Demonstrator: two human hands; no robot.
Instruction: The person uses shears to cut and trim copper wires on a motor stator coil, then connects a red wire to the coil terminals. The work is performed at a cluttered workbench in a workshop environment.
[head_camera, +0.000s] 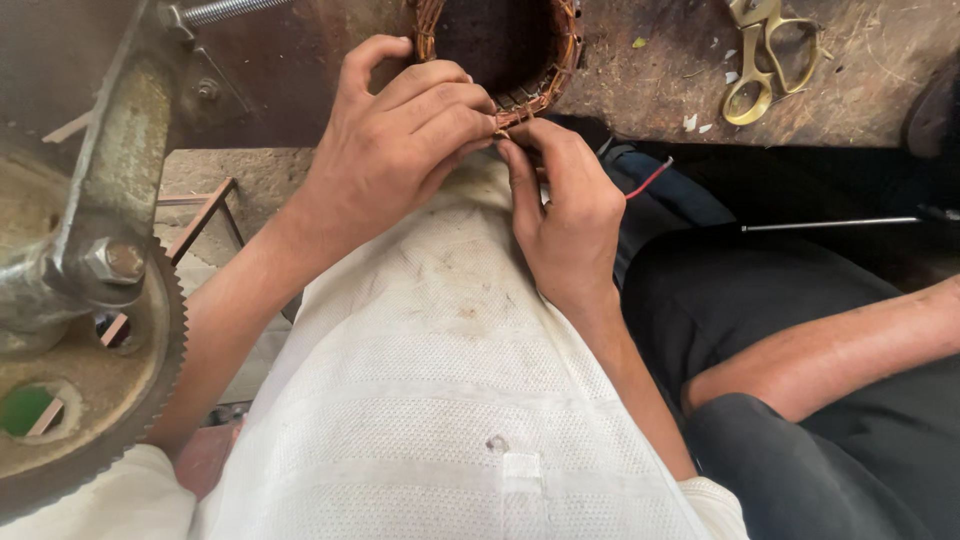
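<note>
A round motor stator with copper wire windings (540, 70) lies at the near edge of a worn wooden bench (650, 80). My left hand (400, 140) curls over its near rim, fingers pressed on the copper coil. My right hand (565, 210) pinches the winding just below the same spot, thumb and fingertips meeting the left hand's fingers. Both hands work above my white shirt.
Brass-coloured scissors (765, 60) lie on the bench at the upper right. A big toothed metal wheel with a bolt (110, 330) stands at the left. Another person's forearm (830, 345) in dark clothes rests at the right, near a thin metal rod (830, 225) and a red wire (650, 178).
</note>
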